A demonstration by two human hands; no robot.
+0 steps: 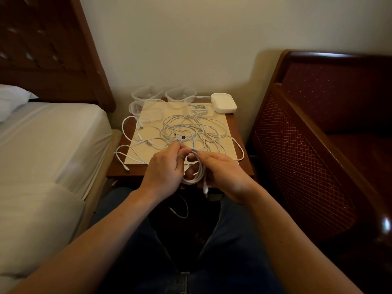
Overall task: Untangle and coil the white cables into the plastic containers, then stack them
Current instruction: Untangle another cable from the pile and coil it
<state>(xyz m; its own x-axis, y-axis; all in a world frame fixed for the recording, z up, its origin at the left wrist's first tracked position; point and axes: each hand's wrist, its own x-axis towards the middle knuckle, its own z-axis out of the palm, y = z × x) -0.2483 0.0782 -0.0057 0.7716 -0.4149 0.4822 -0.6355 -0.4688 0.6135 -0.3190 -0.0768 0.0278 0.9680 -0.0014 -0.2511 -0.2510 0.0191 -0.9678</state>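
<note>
I have a coiled white cable held between both hands just past the near edge of the counter, above my knees. My left hand curls its fingers and thumb around the left side of the coil at its top, and my right hand pinches the right side, with one plug end hanging down below my right thumb. The coil is a small bundle of several loops, upright between my palms.

Just beyond my hands lies the tangle of white cables, spread over a pale square board that covers most of the counter. Its loops overlap, some strands trail off the left and right edges of the board, and a plug with a dark tip lies near the middle. Another loose cable hangs in the dark gap between my legs.

At the back of the counter stand several clear plastic containers; one on the right already holds a coiled cable. Just beside it sits a white lidded box.

A bed with white sheets is on my left, a dark wooden seat on my right.
</note>
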